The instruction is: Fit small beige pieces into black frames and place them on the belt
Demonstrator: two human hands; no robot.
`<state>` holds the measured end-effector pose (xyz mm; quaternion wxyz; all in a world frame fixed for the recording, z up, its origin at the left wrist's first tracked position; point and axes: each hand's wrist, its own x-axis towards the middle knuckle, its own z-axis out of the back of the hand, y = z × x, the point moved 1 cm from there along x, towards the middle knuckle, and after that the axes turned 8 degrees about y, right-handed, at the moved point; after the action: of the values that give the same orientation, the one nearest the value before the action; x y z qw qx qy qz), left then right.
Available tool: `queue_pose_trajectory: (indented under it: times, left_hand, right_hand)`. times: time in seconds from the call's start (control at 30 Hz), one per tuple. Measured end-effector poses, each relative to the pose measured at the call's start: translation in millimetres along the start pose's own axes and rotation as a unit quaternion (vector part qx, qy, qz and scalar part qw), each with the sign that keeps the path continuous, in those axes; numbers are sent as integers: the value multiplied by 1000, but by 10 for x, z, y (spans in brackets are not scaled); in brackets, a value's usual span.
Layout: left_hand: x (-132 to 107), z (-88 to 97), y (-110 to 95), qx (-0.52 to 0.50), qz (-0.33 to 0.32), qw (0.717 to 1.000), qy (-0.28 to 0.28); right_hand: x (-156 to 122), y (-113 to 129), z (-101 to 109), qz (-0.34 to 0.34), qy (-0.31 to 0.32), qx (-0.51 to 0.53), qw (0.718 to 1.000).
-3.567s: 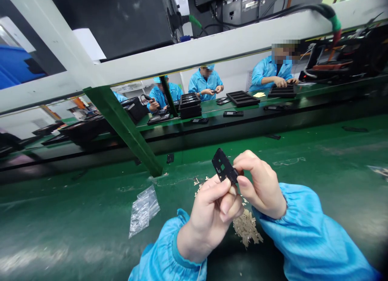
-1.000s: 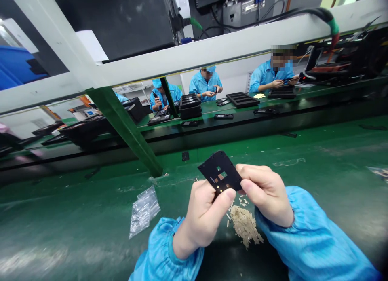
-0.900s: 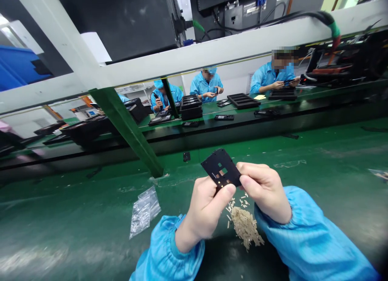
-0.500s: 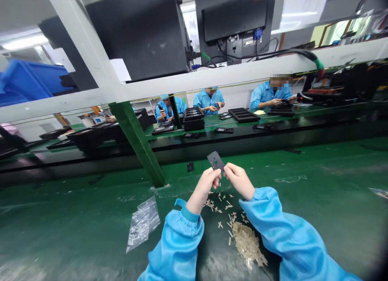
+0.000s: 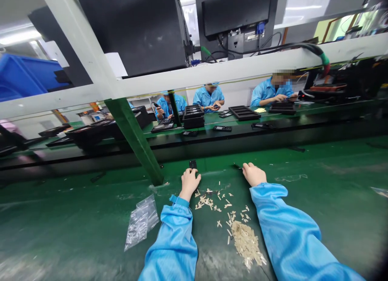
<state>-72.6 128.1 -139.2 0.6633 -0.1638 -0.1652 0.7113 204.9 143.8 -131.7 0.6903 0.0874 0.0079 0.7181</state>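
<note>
My left hand reaches low over the green bench. Its fingers are bent down onto the near end of a small black plastic part, whose far end shows beyond the fingertips. My right hand is closed to the right of it, pinching a thin dark plate that is seen nearly edge-on. Between my forearms are scattered small beige strips and a denser pile of the same pieces closer to me.
Clear plastic bags lie left of my left forearm. A green post rises from the bench. A white shelf beam crosses above, carrying monitors. Across the bench, co-workers in blue sit by black trays.
My hands have moved apart. The left has let go of the dark plate and gone to the small black part, shifting it slightly right; the right has carried the plate rightward, tilting it.
</note>
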Motion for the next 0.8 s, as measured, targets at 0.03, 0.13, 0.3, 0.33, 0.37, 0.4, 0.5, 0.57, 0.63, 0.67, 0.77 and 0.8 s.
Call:
queue_pose_trajectory:
  times: [0.03, 0.13, 0.3, 0.33, 0.37, 0.4, 0.5, 0.57, 0.63, 0.67, 0.77, 0.8]
  left_hand:
    - [13, -23, -2, 16, 1, 1000, 4]
    - [63, -68, -39, 56, 10, 998, 15]
    - [169, -53, -129, 103, 28, 994, 24]
    - [186, -45, -144, 110, 29, 993, 26]
    - [200, -37, -156, 115, 30, 992, 28]
    - [211, -31, -164, 120, 30, 992, 29]
    - [225, -16, -156, 130, 28, 991, 28]
    - [228, 0, -121, 133, 22, 991, 27]
    - [230, 27, -68, 132, 15, 991, 25]
    - [231, 46, -38, 132, 12, 991, 23]
    - [236, 101, 39, 128, 8, 992, 15]
    - [237, 112, 53, 126, 7, 992, 14]
  right_hand:
    - [11, 4, -20, 5, 3, -3, 1000]
    - [44, 25, -78, 33, 14, -3, 999]
    - [50, 70, -162, 109, 50, 14, 993]
    - [40, 85, -167, 120, 57, 20, 991]
    - [27, 103, -164, 131, 65, 25, 989]
    - [14, 126, -154, 141, 72, 31, 987]
    - [-29, 232, -86, 181, 96, 52, 977]
    - [-57, 337, -29, 221, 116, 67, 966]
    - [-93, 463, 22, 270, 141, 80, 949]
    - [-116, 528, 43, 294, 154, 85, 939]
    - [-203, 702, 86, 352, 186, 88, 913]
    - [-235, 747, 94, 365, 193, 85, 907]
